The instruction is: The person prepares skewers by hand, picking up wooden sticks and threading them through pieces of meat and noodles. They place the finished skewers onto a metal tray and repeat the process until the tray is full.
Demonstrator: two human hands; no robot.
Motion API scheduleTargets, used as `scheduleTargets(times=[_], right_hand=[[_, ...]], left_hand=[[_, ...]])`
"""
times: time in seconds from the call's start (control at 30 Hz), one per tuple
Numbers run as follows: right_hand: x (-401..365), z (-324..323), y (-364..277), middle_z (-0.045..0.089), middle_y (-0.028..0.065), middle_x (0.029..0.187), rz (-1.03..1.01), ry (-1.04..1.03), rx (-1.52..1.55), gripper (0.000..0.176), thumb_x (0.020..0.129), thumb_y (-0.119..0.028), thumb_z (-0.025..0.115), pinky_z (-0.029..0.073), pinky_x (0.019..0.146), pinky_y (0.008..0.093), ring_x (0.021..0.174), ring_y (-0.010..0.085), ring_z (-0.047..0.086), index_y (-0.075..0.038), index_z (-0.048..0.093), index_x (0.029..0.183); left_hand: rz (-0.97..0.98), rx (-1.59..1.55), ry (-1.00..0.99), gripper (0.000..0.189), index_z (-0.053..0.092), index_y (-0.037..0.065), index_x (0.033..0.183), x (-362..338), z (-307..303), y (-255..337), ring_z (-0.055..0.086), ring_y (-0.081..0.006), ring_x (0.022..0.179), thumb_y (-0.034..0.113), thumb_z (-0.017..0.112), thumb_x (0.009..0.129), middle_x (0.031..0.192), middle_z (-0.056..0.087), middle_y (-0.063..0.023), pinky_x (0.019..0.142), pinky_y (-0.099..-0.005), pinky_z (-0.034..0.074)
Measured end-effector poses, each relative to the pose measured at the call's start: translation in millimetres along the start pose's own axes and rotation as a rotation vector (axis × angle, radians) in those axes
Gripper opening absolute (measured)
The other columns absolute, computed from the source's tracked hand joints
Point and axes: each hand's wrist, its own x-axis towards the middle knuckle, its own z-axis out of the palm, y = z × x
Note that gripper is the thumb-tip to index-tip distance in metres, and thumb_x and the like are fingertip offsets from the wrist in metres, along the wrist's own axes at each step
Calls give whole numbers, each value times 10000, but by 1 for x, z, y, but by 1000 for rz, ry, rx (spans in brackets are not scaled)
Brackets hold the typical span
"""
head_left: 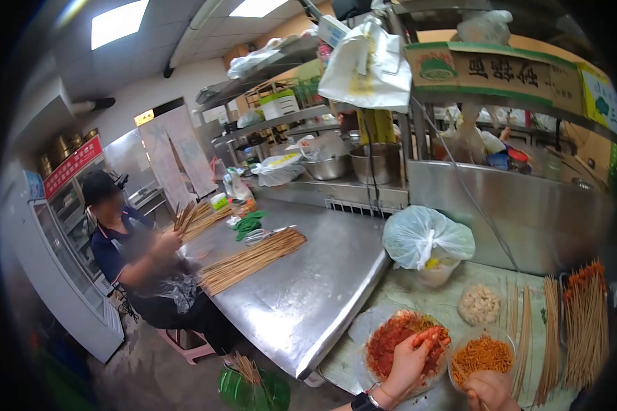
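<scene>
My left hand [410,362] is over a plastic-lined bowl of red-seasoned meat [385,346]. Its fingers are curled together and smeared red; whatever they pinch is too small to name. Close beside it, my right hand [490,389] is closed at the near rim of a clear bowl of orange shreds [483,356], and what it grips is hidden. Behind that bowl sits a small dish of pale pieces [479,305]. Bare skewers [548,335] lie to the right, alongside a tray of loaded skewers [585,329] with red-orange food at their far ends.
A tied plastic bag [428,238] in a tub stands behind the bowls. On the steel table [315,274] lie a skewer bundle [253,260] and scissors [259,235]. Across it, a seated person [140,253] holds skewers. A green bin [253,390] stands on the floor.
</scene>
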Motion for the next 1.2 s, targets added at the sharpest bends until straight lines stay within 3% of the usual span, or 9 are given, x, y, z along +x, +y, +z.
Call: scheduleTargets(times=[0.27,0.43,0.6,0.67,0.8,0.9,0.93,1.03,1.2], right_hand=[[11,20,-7,609,178,888,-35,21,66,227,858,-68,556,498,635,378,721,317,613,0,538,1074],[15,31,-8,611,172,917,76,-34,76,295,845,-27,560,492,701,372,805,312,604,10,517,1135],[22,22,-15,613,158,918,109,-48,7,296,790,-1,609,490,728,363,826,299,599,1,572,1084],[20,14,-9,595,78,819,-48,-227,-72,155,778,-127,629,488,593,339,676,237,601,-61,625,918],[36,-1,-11,599,91,825,-87,-290,-34,212,729,-40,642,484,619,339,678,250,600,-48,630,941],[33,-4,-18,598,214,977,10,-216,41,244,830,-101,619,485,766,398,864,347,603,36,611,1031],[37,4,-18,605,103,839,28,-174,37,225,708,-7,641,484,637,338,692,262,602,-24,625,932],[26,11,-9,611,102,861,-17,-163,24,231,706,-84,689,503,616,323,720,238,614,-4,619,912],[16,25,-5,600,122,939,26,-131,52,307,714,-39,669,502,703,355,773,263,610,19,600,1007]], left_hand=[[235,141,-34,269,522,-64,1177,1,-24,-13,612,-190,991,26,477,928,1113,596,-86,824,-256,501],[-13,-28,-91,274,503,-66,1192,-13,-15,-4,602,-213,1023,21,455,937,1146,578,-107,832,-267,507],[59,-32,-112,283,493,-49,1209,-8,-20,10,601,-223,1025,31,449,941,1144,573,-98,816,-275,516],[67,-19,-130,281,496,-48,1206,-8,-26,9,605,-222,1018,33,448,942,1138,576,-91,805,-268,519],[23,-18,-88,261,526,-41,1179,-12,-26,9,616,-213,992,21,453,936,1078,595,-85,771,-256,528],[124,62,-49,242,547,-50,1149,-14,-24,13,627,-211,959,27,471,932,1049,608,-88,781,-273,534],[121,38,-62,239,552,-47,1143,-14,-24,12,632,-207,941,34,481,930,1044,611,-88,765,-274,539],[117,65,15,209,581,-28,1091,-18,-19,16,653,-199,863,75,525,918,975,632,-90,704,-319,570],[165,23,34,200,561,-57,1085,-15,-21,12,651,-232,885,31,491,920,986,629,-132,760,-337,560]])
